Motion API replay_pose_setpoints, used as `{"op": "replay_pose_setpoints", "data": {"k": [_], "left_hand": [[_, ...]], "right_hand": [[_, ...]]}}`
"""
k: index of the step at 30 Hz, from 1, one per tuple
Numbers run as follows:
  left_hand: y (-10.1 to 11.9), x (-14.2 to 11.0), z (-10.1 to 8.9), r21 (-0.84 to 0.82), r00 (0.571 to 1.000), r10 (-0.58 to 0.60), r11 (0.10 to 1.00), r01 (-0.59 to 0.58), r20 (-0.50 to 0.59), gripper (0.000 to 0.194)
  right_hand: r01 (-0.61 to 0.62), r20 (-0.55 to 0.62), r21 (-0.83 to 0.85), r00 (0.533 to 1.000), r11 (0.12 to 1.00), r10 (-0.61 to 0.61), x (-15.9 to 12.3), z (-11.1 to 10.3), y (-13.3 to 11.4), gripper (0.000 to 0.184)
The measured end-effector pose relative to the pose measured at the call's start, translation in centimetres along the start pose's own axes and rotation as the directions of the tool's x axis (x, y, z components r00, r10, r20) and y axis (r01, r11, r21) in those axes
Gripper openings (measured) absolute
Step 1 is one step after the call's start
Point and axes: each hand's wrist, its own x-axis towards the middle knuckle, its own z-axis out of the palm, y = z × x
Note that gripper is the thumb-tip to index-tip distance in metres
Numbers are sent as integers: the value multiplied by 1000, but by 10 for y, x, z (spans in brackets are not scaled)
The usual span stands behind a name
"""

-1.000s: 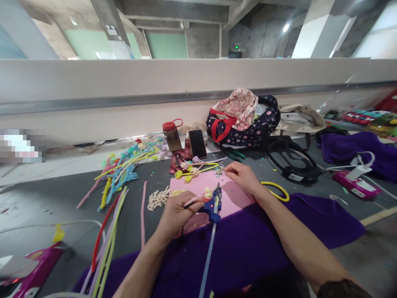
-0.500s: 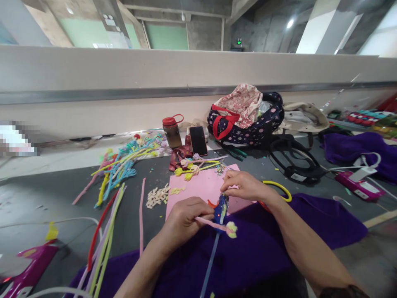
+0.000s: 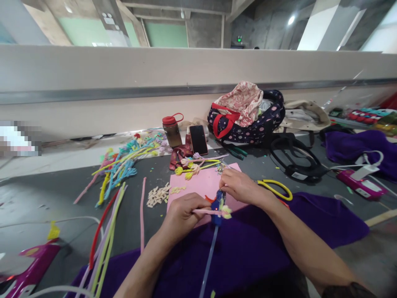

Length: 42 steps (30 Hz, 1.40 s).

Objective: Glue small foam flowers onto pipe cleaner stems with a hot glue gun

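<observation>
The left hand's (image 3: 182, 211) fingers close around a pink stem (image 3: 204, 211), its pale flower head (image 3: 227, 212) over the blue glue gun (image 3: 216, 220); the right hand's (image 3: 238, 184) fingertips curl at the nozzle, and whether they pinch anything I cannot tell. That head already has petals, though perhaps not all. Beyond, flower-topped stems (image 3: 188, 175) look finished; cream pieces (image 3: 157, 195) and bare stems (image 3: 105, 252) at left seem still unused.

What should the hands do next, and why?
Perhaps the right hand should move from the blue glue gun to the pale flower: it is at the gun's tip, and the left hand holds the flower's pink stem close by.
</observation>
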Motion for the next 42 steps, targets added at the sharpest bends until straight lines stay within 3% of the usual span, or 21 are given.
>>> {"op": "replay_pose_setpoints", "data": {"k": [4,8,11,14,19,23,25,31,42], "left_hand": [[-1,2,-3,-44,993,-42,998,38,-111,13],[0,2,-5,-59,980,-67,997,57,-185,13],[-1,2,-3,-99,981,-72,994,54,-181,12],[-2,3,-1,-160,965,-149,980,116,-215,11],[-6,4,2,-319,911,-333,915,248,-245,8],[-14,2,0,-414,881,-396,870,269,-260,9],[-17,2,-1,-451,867,-421,849,274,-266,11],[-13,3,-4,-567,810,-549,742,358,-207,18],[-9,5,-4,-662,731,-649,646,380,-213,25]], "right_hand": [[-34,-111,7,993,999,35,2,1,-1,11],[-140,-318,112,933,984,169,0,-1,12,13],[-198,-278,244,924,949,264,-3,-2,27,21],[-223,-210,301,933,927,292,-5,1,35,23],[-266,-255,331,899,905,357,-3,16,36,11],[-276,-299,363,870,890,392,-3,22,36,4],[-257,-308,382,870,888,384,-3,21,35,9],[-98,-270,404,937,910,220,-2,15,26,11],[-40,-317,317,937,948,145,-1,17,18,9]]}}
